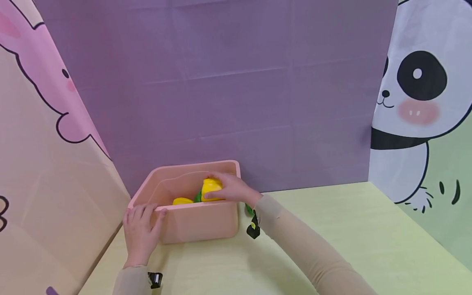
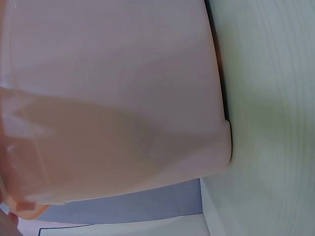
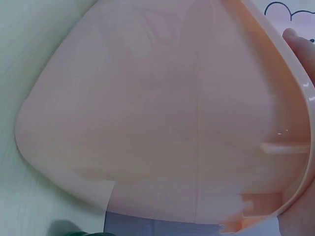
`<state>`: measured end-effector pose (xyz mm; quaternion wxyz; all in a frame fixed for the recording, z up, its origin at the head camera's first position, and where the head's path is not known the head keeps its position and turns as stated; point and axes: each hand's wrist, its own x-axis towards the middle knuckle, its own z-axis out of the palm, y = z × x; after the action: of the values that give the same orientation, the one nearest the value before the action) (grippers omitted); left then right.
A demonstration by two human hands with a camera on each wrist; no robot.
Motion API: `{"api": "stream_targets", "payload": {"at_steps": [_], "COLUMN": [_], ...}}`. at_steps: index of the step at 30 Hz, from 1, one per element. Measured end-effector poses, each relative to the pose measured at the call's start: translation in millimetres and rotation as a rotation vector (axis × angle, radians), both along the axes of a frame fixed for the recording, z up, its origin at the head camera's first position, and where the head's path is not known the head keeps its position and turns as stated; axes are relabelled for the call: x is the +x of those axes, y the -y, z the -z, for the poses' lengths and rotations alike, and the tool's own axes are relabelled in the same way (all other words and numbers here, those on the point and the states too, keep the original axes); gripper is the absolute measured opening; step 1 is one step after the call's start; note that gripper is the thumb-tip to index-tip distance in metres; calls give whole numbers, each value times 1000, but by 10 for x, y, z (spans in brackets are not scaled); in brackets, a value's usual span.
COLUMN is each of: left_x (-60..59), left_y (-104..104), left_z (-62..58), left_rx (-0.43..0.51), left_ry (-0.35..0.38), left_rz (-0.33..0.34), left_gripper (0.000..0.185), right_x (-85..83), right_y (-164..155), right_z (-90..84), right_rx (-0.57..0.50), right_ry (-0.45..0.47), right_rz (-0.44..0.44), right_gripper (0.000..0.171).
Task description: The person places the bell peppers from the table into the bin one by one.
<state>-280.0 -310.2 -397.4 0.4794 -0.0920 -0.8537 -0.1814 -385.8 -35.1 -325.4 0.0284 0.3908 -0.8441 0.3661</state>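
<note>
A pink plastic bin point(image 1: 199, 223) stands on the pale green table near the purple back wall. My left hand point(image 1: 141, 229) grips the bin's front left rim, fingers curled over the edge. My right hand point(image 1: 230, 189) reaches over the bin's right side and holds a yellow toy piece point(image 1: 211, 188) above the inside. A second yellow piece point(image 1: 182, 201) and a bit of green point(image 1: 198, 197) lie inside the bin. The left wrist view shows only the bin's outer wall point(image 2: 123, 88). The right wrist view shows the bin's wall point(image 3: 162, 113) and a fingertip point(image 3: 300, 46) at its rim.
A small green object point(image 1: 249, 210) lies on the table just right of the bin, partly hidden by my right wrist. Cartoon panels wall in the left and right sides, with the purple wall behind. The table point(image 1: 350, 229) stretches to the right.
</note>
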Motion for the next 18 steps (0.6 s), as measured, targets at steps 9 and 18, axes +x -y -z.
{"api": "stream_targets", "payload": {"at_steps": [9,18], "left_x": [-5,9], "left_y": [10,-12], "left_z": [2,-12], "left_rx": [-6,-1], "left_ry": [-12,6], "left_rz": [1,-3], "left_gripper": [40,41], "right_x": [20,-16], "right_y": [4,15], "right_z": [-13,-16], "right_rx": [118,250], "right_ry": [-53,-116], "right_rz": [33,56], "right_gripper": [56,61]}}
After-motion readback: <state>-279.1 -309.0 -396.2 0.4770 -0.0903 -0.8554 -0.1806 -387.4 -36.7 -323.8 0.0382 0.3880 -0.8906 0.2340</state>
